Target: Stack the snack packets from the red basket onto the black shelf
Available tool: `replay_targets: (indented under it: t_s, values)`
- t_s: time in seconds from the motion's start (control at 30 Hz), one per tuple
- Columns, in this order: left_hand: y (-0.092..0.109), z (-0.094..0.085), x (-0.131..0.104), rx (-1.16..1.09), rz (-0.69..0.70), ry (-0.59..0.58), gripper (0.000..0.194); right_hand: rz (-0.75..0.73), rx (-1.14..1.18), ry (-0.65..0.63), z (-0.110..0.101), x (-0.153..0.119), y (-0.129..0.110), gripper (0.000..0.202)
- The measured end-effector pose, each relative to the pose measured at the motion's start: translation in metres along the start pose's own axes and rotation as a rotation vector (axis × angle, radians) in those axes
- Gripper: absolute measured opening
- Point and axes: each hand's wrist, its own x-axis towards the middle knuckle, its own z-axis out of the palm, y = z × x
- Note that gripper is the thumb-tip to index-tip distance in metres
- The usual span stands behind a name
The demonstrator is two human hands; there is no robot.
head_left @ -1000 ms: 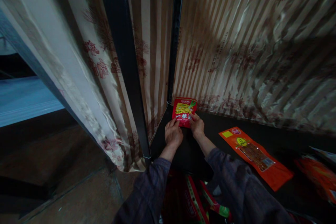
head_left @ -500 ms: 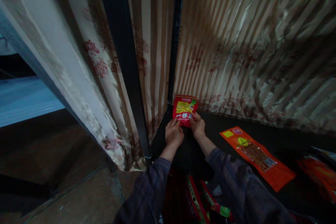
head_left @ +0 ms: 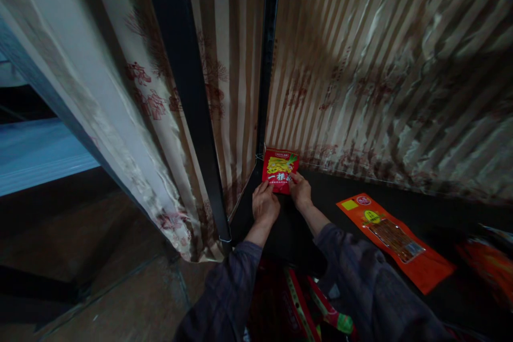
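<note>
A small red snack packet with yellow and green artwork lies in the back corner of a black shelf. My left hand is at its lower left edge, fingers closed together on it. At the lower right edge, my right hand pinches the packet with its fingertips over the front. The undersides of both hands and the thumbs' exact contact are hard to make out.
An orange packet lies on the shelf to the right, with more orange packaging beyond. Black posts and patterned curtains border the corner. Red packages sit below the shelf edge.
The red packet has tilted back and shifted slightly left, lying a little lower in the corner. My right hand has moved slightly left with it; my left hand has hardly moved.
</note>
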Motion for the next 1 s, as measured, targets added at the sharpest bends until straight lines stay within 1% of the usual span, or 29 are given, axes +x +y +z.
replay_targets:
  t_s: [0.37, 0.47, 0.63, 1.0]
  values:
    - [0.002, -0.001, -0.001, 0.039, 0.033, -0.054, 0.041, 0.038, 0.009, 0.037, -0.007, 0.001, 0.006, 0.036]
    - [0.001, 0.0, -0.001, 0.042, 0.057, -0.055, 0.041, 0.032, 0.001, 0.052, -0.01, 0.001, 0.007, 0.035]
    - [0.002, -0.002, -0.002, 0.052, 0.055, -0.072, 0.04, 0.022, -0.012, 0.069, -0.01, 0.004, 0.007, 0.032]
    - [0.004, -0.003, -0.001, 0.002, 0.034, -0.073, 0.042, -0.022, -0.018, 0.078, -0.008, -0.003, 0.002, 0.039]
